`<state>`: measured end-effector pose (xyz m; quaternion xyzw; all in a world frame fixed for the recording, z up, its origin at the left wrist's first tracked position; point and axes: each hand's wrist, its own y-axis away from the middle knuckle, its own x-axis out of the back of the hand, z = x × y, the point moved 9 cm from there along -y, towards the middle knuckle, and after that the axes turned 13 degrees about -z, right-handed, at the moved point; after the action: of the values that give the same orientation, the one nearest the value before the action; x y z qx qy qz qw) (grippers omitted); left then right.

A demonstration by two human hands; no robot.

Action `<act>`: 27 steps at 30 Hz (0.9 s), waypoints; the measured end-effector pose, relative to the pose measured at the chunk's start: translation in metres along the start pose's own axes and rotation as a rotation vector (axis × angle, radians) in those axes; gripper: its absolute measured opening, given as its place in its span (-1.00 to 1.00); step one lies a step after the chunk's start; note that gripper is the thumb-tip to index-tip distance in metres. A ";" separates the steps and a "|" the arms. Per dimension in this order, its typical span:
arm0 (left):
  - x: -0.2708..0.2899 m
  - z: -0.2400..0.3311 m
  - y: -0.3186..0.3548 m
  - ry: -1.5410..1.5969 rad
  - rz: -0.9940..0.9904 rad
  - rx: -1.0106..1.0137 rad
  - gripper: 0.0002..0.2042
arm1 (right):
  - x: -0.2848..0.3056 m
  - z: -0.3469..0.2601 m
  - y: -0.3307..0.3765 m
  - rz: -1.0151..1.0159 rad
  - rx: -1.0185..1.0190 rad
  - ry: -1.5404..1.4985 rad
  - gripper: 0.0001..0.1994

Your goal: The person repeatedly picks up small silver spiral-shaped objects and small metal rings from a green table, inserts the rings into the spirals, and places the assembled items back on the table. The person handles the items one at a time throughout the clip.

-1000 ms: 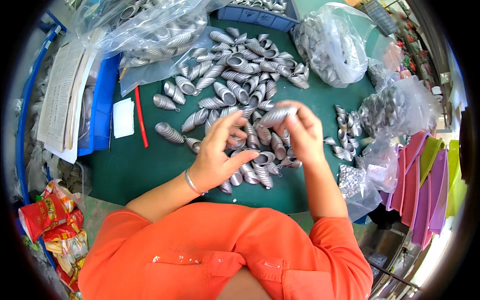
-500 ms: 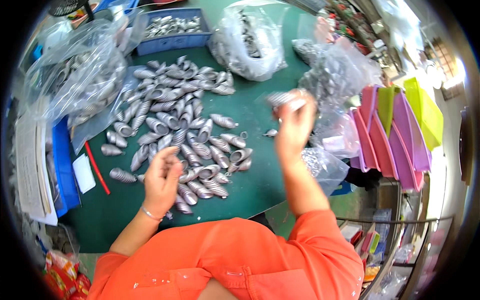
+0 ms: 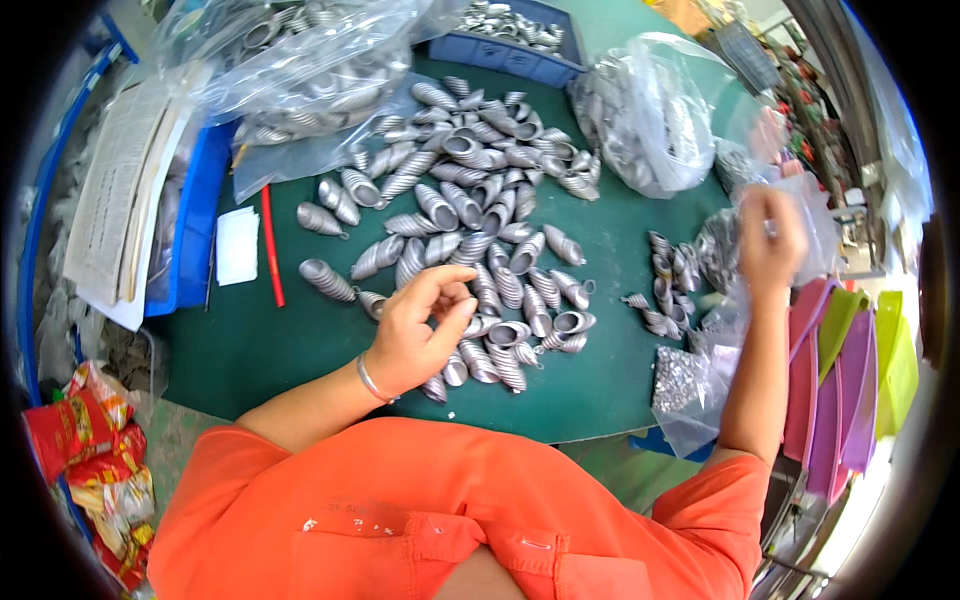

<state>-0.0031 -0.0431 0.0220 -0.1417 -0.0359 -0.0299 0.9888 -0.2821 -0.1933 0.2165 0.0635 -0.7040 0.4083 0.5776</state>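
Observation:
Many hollow silver pieces with spiral grooves (image 3: 435, 207), some with a small ring at one end, lie in a loose pile in the middle of the green table. My left hand (image 3: 425, 325) hovers over the pile's near edge, fingers half curled, thumb apart from the forefinger, nothing seen between them. Further right, my right hand (image 3: 772, 235) is raised over clear plastic bags (image 3: 812, 215); its fingers curl and are blurred, so any held thing is hidden. Left of that hand sits a smaller cluster of darker-looking grooved pieces (image 3: 672, 285).
A blue tray of silver parts (image 3: 505, 55) and a filled plastic bag (image 3: 650, 120) stand at the back. On the left are a large bag of parts (image 3: 330, 75), a blue bin (image 3: 185, 235), white paper (image 3: 237, 247) and a red stick (image 3: 271, 245). Coloured bins (image 3: 830, 370) stand at right.
The view has shifted to the right. My right hand, which held a grooved silver piece over the table, is now further right above the bags. My left hand stays at the pile.

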 end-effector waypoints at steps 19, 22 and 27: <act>0.015 0.000 -0.007 -0.032 0.253 -0.041 -0.63 | -0.204 -0.161 0.017 -0.451 -0.290 -1.759 -0.60; 0.012 -0.002 -0.011 -0.046 0.023 -0.020 -0.63 | -0.181 -0.181 0.036 -0.408 -0.116 -1.605 -0.59; 0.001 -0.004 -0.008 0.111 -0.051 -0.010 -0.66 | -0.139 -0.195 0.040 -0.261 0.024 -0.995 -0.57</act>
<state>-0.0027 -0.0519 0.0206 -0.1437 0.0157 -0.0631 0.9875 -0.1109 -0.0938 0.0756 0.3440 -0.8751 0.2614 0.2182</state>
